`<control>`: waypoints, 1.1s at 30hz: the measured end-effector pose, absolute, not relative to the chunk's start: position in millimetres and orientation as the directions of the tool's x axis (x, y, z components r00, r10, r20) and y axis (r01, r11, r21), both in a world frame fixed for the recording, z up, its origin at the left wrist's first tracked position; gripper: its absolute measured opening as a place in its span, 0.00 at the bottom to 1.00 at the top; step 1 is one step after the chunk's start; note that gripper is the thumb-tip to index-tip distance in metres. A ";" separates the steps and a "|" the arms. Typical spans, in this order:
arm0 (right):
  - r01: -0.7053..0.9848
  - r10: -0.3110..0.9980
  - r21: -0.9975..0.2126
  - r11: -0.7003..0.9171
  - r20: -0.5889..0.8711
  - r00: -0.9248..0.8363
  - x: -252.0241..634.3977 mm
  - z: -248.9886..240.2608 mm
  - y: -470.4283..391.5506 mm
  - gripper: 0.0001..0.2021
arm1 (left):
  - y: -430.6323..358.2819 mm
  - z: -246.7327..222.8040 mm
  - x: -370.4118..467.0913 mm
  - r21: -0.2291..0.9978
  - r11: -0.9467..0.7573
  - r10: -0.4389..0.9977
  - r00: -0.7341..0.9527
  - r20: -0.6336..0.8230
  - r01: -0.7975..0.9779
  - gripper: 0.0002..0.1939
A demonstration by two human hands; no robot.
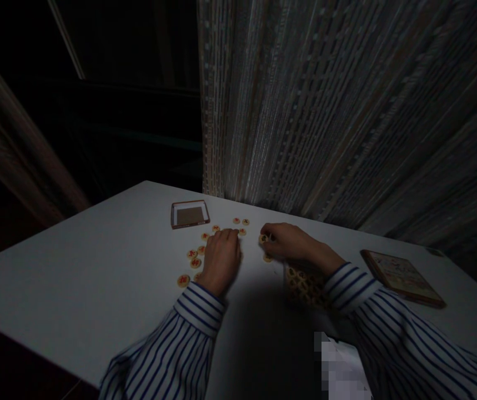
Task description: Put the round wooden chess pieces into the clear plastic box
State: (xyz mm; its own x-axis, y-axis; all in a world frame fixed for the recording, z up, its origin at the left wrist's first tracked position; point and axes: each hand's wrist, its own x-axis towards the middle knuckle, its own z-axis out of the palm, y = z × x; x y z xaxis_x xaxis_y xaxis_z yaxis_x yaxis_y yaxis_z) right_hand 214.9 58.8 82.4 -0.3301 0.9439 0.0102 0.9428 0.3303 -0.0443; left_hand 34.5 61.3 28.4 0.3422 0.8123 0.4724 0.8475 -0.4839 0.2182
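Round wooden xiangqi pieces lie on the white table (138, 289), several with red characters, such as the piece (183, 280) at the left end. My left hand (222, 258) rests palm down over the red group, fingers bent and close together; what is under them is hidden. My right hand (290, 241) reaches in from the right with curled fingers, its fingertips on a dark-marked xiangqi piece (264, 239). Another xiangqi piece (267, 258) lies just below that hand. Under my right forearm sits a shaded cluster of more xiangqi pieces (302, 283), partly covered.
A shallow open box part (190, 215) with a brown-edged rim stands at the back left. A flat brown-edged box lid with a picture (402, 278) lies at the right. A striped string curtain (271, 111) hangs along the back edge. A blurred-out pale object (344, 369) is in front.
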 end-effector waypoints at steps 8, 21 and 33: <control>0.940 0.957 -0.190 0.284 0.107 -0.268 238.2 74.2 33.9 0.13 | 49.1 28.2 49.8 0.181 -0.602 0.747 0.468 0.472 0.778 0.14; 0.921 0.943 -0.268 0.284 0.250 -0.219 254.1 60.2 6.2 0.15 | 35.1 16.4 67.5 0.414 -0.716 0.682 0.434 0.589 0.563 0.12; 0.942 0.938 -0.217 0.257 0.292 -0.188 276.0 71.6 -2.0 0.16 | 33.1 13.2 71.6 0.448 -0.705 0.693 0.399 0.601 0.549 0.11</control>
